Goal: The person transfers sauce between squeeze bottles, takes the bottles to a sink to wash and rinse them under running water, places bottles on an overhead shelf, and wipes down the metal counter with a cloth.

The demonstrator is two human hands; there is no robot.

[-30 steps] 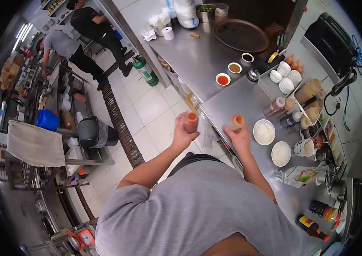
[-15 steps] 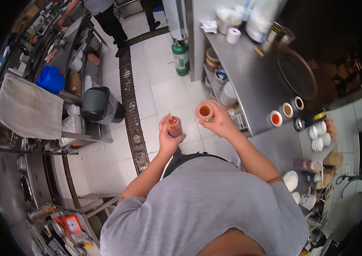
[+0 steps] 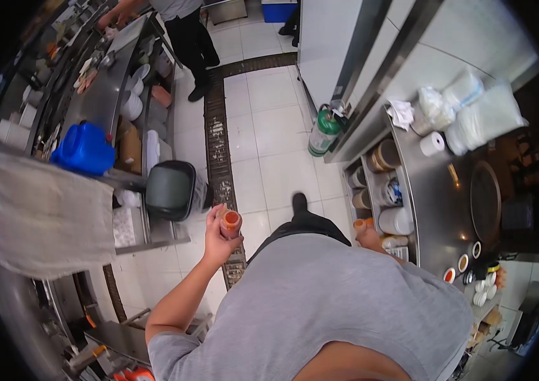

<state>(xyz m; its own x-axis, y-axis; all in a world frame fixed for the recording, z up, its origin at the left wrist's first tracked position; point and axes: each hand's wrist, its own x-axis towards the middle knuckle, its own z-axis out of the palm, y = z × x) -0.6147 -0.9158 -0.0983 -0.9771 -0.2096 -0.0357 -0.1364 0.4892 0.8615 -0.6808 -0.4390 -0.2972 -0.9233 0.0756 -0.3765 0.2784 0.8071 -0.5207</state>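
My left hand (image 3: 217, 244) is wrapped round an open-topped plastic bottle (image 3: 232, 226) with red-orange sauce in it, held upright over the floor. At my right side, close to the shelves under the steel counter, my right hand (image 3: 369, 237) grips a second open container (image 3: 359, 225) with an orange look. That one is small in view, and my fingers hide part of it. Three small white bowls of sauce stand on the counter's near end: one red-orange (image 3: 449, 275), one brown (image 3: 463, 261) and one dark (image 3: 477, 249).
The steel counter (image 3: 438, 197) runs along my right, with tubs (image 3: 395, 221) on its shelves. A green gas cylinder (image 3: 324, 132) stands ahead. To the left are a lidded bin (image 3: 171, 190) and a blue jug (image 3: 85, 149). A person (image 3: 187, 44) stands at the far left bench.
I have stepped forward along the counter. My right hand has dropped from in front of me to my right side with its container. My left hand still holds its bottle, now further left.
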